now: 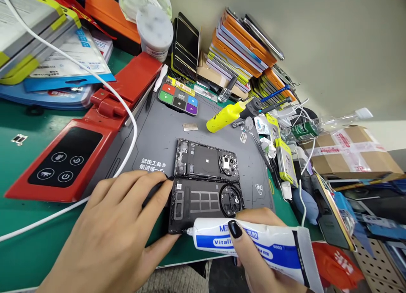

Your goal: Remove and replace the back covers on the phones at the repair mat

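Note:
An opened phone lies on the grey work mat: the phone body (pixel 206 159) with its inner parts showing, and below it the detached back cover (pixel 203 200), inner face up, with a round camera ring. My left hand (pixel 120 225) pinches the cover's left end between thumb and fingers; a slim black item (pixel 154 193) shows between those fingers, its kind unclear. In my right hand (pixel 253 250) is a white and blue glue tube (pixel 212 238), lying nearly level. Its nozzle tip touches or almost touches the cover's lower edge near the left corner.
A red device with touch buttons (pixel 60 161) stands left, crossed by a white cable (pixel 127 111). Behind the phone are a yellow bottle (pixel 225 117) and a coloured button case (pixel 178 98). Stacked boxes (pixel 241 47), a plastic bottle (pixel 326 123) and a carton (pixel 352 153) line the back and right.

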Demonstrator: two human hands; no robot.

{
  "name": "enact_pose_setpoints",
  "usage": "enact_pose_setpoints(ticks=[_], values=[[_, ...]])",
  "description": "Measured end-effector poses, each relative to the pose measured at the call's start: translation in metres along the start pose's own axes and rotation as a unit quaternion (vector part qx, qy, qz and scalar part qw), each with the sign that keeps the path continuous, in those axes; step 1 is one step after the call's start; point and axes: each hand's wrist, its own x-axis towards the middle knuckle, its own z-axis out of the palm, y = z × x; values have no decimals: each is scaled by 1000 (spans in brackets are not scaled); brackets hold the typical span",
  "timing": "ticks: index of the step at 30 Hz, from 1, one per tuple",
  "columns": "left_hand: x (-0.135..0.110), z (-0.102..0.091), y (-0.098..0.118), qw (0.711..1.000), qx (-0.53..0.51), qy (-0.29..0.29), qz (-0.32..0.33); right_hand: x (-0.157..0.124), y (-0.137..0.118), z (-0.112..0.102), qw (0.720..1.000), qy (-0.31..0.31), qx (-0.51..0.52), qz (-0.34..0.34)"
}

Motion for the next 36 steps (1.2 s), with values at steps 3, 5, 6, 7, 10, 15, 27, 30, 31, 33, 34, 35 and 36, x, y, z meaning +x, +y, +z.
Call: enact_pose_setpoints(ticks=[3, 5, 6, 7, 10, 15, 27, 30, 31, 33, 34, 35, 36], values=[[0, 0, 0, 1000, -1, 7, -2, 2, -4, 2, 1000, -12, -3, -8], [0, 0, 0, 1000, -3, 11, -2, 2, -5, 4, 1000, -9, -1, -1], [0, 0, 0, 1000, -4, 11, -1, 2, -6, 5, 1000, -5, -1, 4], [0, 0, 0, 1000, -5, 11, 0, 2, -6, 6, 1000, -3, -1, 8], [1, 1, -1, 1000, -11, 15, -1, 4, -6, 8, 1000, -22, -1, 2], [1, 0, -3, 1000, -9, 16, 8, 10, -10, 13, 1000, -14, 6, 7], [0, 5, -11, 998, 23, 31, 51, 14, -3, 15, 1000, -7, -16, 9], [0, 5, -10, 998, 18, 26, 45, 17, -2, 16, 1000, -5, -11, -2], [0, 5, -10, 999, 18, 26, 43, 18, -2, 17, 1000, -4, -8, -6], [-1, 5, -10, 998, 20, 32, 42, 20, -1, 17, 1000, -2, 0, -6], [-1, 6, -10, 998, 21, 35, 42, 21, -1, 18, 1000, -1, 2, -4], [-1, 6, -10, 998, 22, 38, 45, 22, -1, 18, 1000, 1, 4, -1], [-1, 6, -11, 998, 23, 36, 46, 22, -1, 18, 1000, 3, 5, 1]])
